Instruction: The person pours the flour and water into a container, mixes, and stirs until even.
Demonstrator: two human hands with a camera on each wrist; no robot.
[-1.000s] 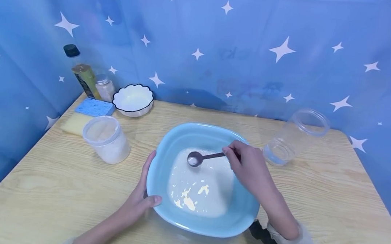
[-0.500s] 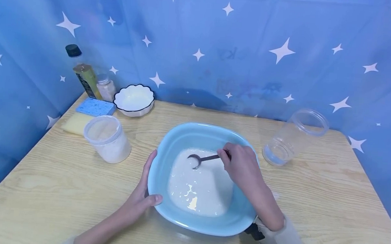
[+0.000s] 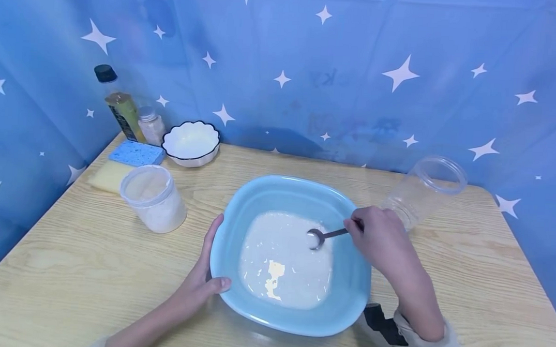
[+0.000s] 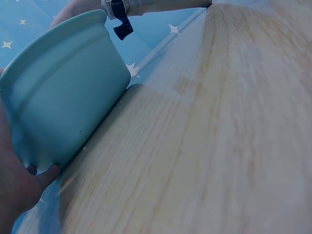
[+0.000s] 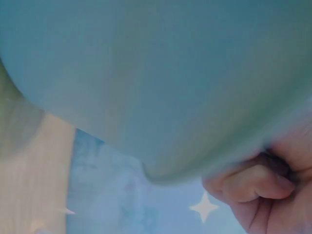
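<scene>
A light blue basin (image 3: 282, 192) holds white liquid (image 3: 274, 251) in the head view. My left hand (image 3: 198, 278) grips the basin's left side, thumb at the rim and fingers against the outer wall. In my right hand (image 3: 383, 240) is the handle of a dark measuring spoon (image 3: 333, 233), pinched above the basin's right side. The spoon's round bowl dips into the liquid. Seen from the left wrist, the hand's fingers (image 4: 48, 176) touch the wall near its base. From the right wrist, the basin's outside (image 5: 126, 73) hides the spoon; curled fingers (image 5: 253, 185) show beside the rim.
A tall clear container (image 3: 426, 193) stands right of the basin, partly behind my right hand. To the left are a lidded tub (image 3: 157, 204), sponges (image 3: 136, 153), a scalloped white bowl (image 3: 193, 144), a small jar (image 3: 151, 129) and an oil bottle (image 3: 124, 115). A blue star-patterned cloth (image 3: 283, 49) backs the table.
The measuring spoon has dipped from above the liquid into it, then moved right with my right hand. My left hand keeps its hold on the basin.
</scene>
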